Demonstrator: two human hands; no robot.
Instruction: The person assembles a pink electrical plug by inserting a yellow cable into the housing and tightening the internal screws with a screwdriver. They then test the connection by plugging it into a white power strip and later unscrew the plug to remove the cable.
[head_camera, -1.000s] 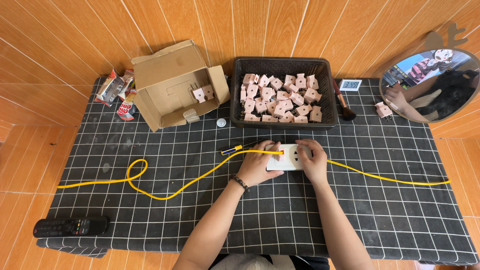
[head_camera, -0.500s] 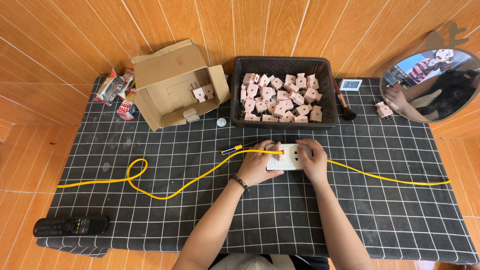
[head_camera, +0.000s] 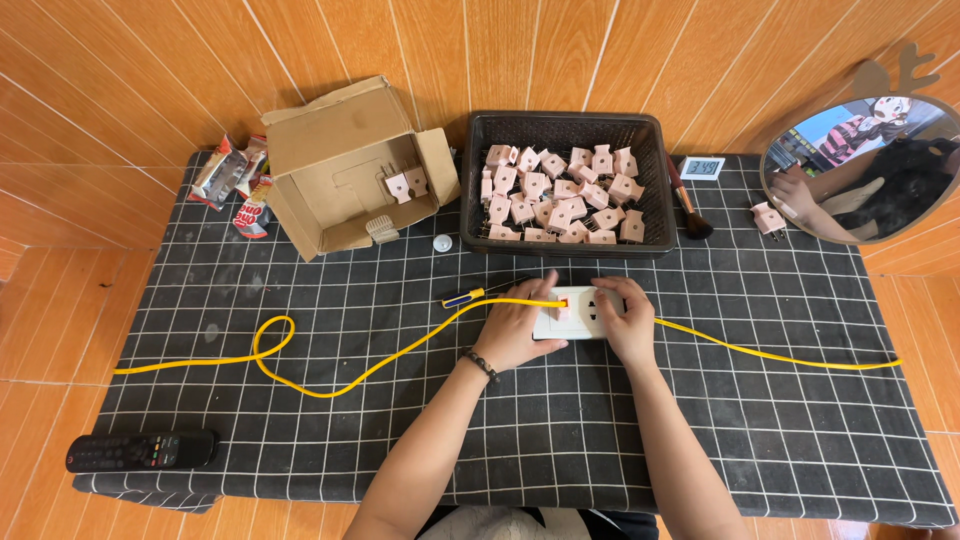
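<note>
At far left we see a remote (head_camera: 140, 450), then our yellow cable (head_camera: 330, 375) running right. Our left hand (head_camera: 520, 328) and right hand (head_camera: 628, 322) sit close together, clamping the white socket block (head_camera: 575, 312) mid-table, below the basket (head_camera: 560, 128).

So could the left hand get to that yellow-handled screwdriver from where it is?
Probably yes. The left hand rests on the white socket block, and the screwdriver lies just beyond it on open cloth, nothing between.

Dark basket (head_camera: 655, 180) just beyond hands
</note>
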